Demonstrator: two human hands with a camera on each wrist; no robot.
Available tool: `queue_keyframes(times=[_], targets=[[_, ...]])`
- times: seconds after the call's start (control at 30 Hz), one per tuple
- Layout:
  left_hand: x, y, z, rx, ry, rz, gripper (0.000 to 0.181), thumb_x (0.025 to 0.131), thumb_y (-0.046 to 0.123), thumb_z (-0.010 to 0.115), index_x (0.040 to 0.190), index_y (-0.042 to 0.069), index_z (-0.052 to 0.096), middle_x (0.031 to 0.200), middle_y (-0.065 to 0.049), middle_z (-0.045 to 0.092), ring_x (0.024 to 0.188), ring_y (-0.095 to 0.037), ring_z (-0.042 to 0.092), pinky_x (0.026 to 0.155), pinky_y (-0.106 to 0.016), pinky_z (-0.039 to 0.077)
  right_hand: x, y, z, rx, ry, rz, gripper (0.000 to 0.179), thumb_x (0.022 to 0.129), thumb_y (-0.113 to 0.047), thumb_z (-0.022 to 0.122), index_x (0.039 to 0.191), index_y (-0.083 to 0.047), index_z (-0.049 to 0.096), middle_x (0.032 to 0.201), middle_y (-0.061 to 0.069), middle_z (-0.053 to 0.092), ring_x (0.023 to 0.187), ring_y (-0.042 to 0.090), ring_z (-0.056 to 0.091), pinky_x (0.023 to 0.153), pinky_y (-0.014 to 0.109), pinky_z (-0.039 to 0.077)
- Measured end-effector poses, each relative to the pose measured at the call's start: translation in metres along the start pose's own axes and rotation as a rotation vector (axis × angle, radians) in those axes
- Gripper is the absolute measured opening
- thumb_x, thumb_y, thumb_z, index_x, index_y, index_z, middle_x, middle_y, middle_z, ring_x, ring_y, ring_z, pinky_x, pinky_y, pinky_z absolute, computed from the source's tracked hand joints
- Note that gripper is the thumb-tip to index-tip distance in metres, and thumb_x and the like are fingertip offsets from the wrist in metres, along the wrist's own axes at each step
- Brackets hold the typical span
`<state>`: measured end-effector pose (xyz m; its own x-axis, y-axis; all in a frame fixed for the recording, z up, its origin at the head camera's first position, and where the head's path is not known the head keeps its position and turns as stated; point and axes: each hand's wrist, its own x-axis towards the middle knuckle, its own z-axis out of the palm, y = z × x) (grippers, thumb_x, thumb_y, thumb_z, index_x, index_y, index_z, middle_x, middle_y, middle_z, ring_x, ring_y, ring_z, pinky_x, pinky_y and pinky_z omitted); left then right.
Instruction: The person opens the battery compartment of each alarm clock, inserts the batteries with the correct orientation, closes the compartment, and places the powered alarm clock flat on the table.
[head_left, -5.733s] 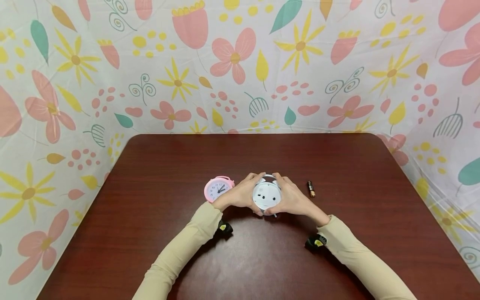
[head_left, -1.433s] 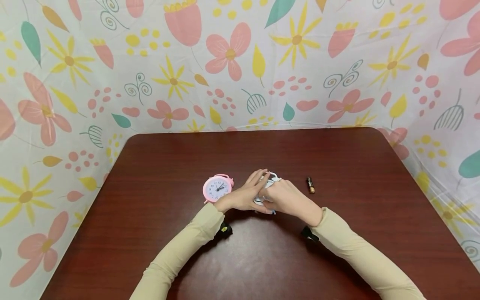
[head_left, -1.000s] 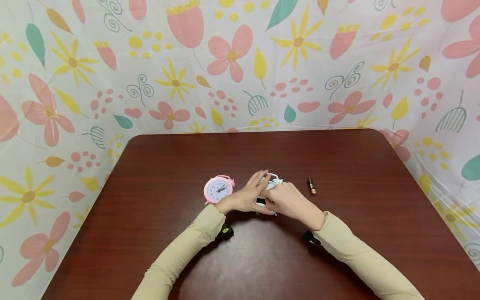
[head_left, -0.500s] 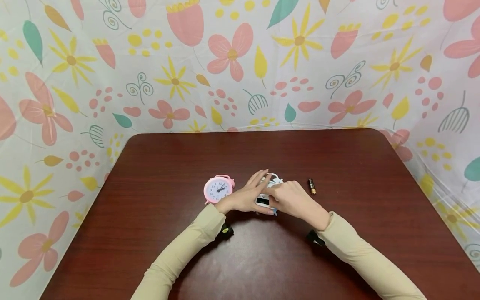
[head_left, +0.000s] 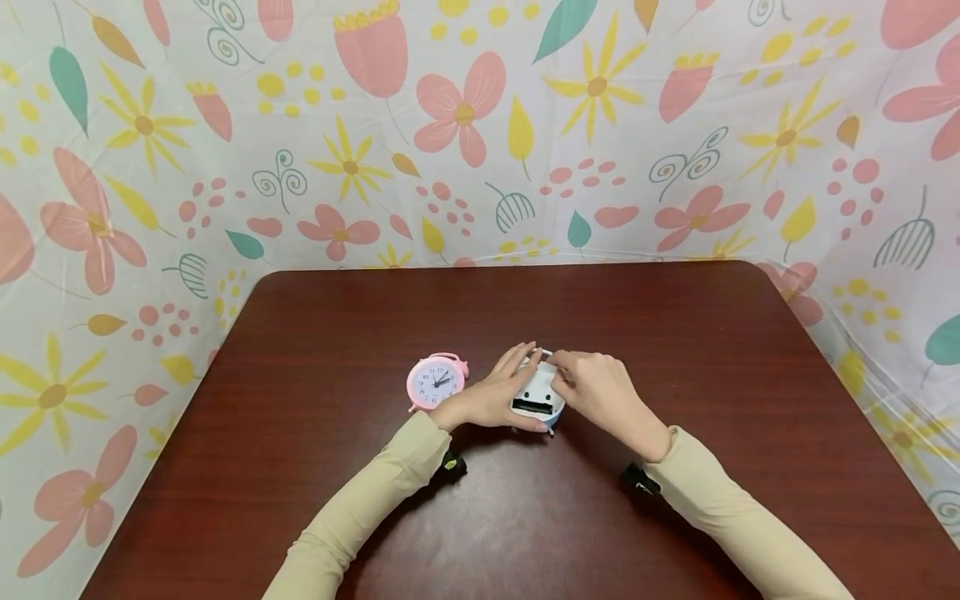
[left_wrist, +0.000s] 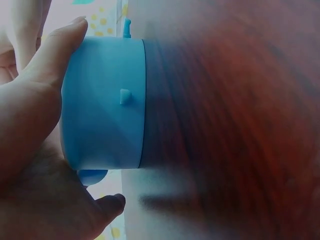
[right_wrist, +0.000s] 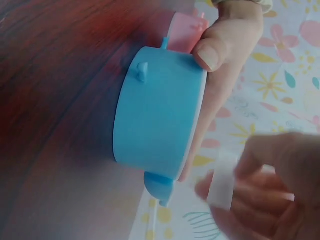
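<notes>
A light-blue alarm clock [head_left: 538, 387] with a white back lies face down on the table, a dark battery slot [head_left: 533, 407] exposed in its back. My left hand [head_left: 497, 393] grips the clock from the left, thumb along the near edge and fingers spread toward the far side. In the left wrist view its blue side wall [left_wrist: 105, 105] and a small foot [left_wrist: 125, 96] show. Just right of the clock, my right hand [head_left: 600, 392] is raised with curled fingers. In the right wrist view it pinches a small white battery cover [right_wrist: 222, 185], slightly blurred.
A pink alarm clock [head_left: 437, 383] stands left of the blue one, face up toward me, beside my left wrist. The dark red-brown table [head_left: 360, 317] ends at a flower-print cloth [head_left: 465, 208] behind. The battery seen earlier at the right is hidden behind my right hand.
My right hand has pulled back up and right from the clock with the cover, baring the battery slot. Earlier both hands held the clock with its back closed. The left hand stays put.
</notes>
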<state>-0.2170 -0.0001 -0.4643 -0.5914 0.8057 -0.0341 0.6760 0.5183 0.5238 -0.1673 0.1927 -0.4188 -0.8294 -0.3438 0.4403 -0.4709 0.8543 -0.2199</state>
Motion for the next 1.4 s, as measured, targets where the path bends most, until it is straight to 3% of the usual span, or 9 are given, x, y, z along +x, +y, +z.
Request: queue_keyframes(times=[0.17, 0.33, 0.47, 0.73, 1.03, 1.4], targets=[[0.0, 0.0, 0.0, -0.001, 0.007, -0.009, 0.111, 0.081, 0.043, 0.076, 0.155, 0.002, 0.004, 0.162, -0.018, 0.0, 0.15, -0.035, -0.001, 0.12, -0.046, 0.015, -0.002, 0.003, 0.0, -0.02, 0.024, 0.214, 0.014, 0.077, -0.005, 0.062, 0.089, -0.006, 0.07, 0.058, 0.001, 0.058, 0.047, 0.021, 0.049, 0.042, 0.038, 0.04], [-0.001, 0.001, 0.0, -0.007, 0.01, -0.004, 0.111, 0.081, 0.043, 0.076, 0.154, 0.001, 0.005, 0.162, -0.018, 0.0, 0.149, -0.037, 0.0, 0.12, -0.047, 0.015, -0.006, 0.005, 0.0, -0.042, 0.002, 0.32, 0.007, 0.073, -0.002, 0.061, 0.079, -0.004, 0.064, 0.062, 0.012, 0.063, 0.05, 0.039, 0.057, 0.044, 0.049, 0.043], [-0.002, 0.002, -0.001, -0.019, -0.005, -0.001, 0.11, 0.082, 0.043, 0.075, 0.155, 0.002, 0.003, 0.162, -0.017, -0.001, 0.15, -0.036, -0.002, 0.12, -0.048, 0.016, -0.009, 0.008, 0.003, -0.069, -0.031, 0.337, 0.002, 0.071, 0.0, 0.06, 0.071, -0.002, 0.059, 0.062, 0.015, 0.061, 0.053, 0.044, 0.057, 0.043, 0.05, 0.043], [-0.001, 0.001, -0.001, -0.024, -0.002, 0.002, 0.11, 0.082, 0.042, 0.075, 0.155, 0.002, 0.003, 0.162, -0.017, -0.002, 0.15, -0.035, -0.003, 0.12, -0.047, 0.015, -0.01, 0.011, 0.007, -0.12, -0.154, 0.359, 0.016, 0.071, 0.001, 0.063, 0.06, -0.005, 0.053, 0.061, 0.021, 0.06, 0.054, 0.045, 0.057, 0.043, 0.051, 0.043], [-0.001, 0.001, -0.001, -0.032, -0.003, -0.003, 0.11, 0.082, 0.043, 0.075, 0.155, 0.002, 0.003, 0.162, -0.016, -0.003, 0.15, -0.033, -0.004, 0.121, -0.047, 0.014, -0.012, 0.013, 0.012, -0.181, -0.196, 0.355, 0.01, 0.074, -0.004, 0.07, 0.066, -0.004, 0.064, 0.066, 0.023, 0.064, 0.057, 0.045, 0.06, 0.043, 0.051, 0.045], [-0.001, -0.001, 0.0, -0.034, -0.001, 0.004, 0.11, 0.082, 0.043, 0.075, 0.155, 0.002, 0.004, 0.162, -0.017, -0.002, 0.15, -0.035, -0.003, 0.12, -0.048, 0.015, -0.012, 0.011, 0.014, -0.204, -0.242, 0.35, 0.008, 0.079, -0.005, 0.068, 0.071, -0.003, 0.066, 0.069, 0.022, 0.065, 0.058, 0.043, 0.061, 0.044, 0.052, 0.045]])
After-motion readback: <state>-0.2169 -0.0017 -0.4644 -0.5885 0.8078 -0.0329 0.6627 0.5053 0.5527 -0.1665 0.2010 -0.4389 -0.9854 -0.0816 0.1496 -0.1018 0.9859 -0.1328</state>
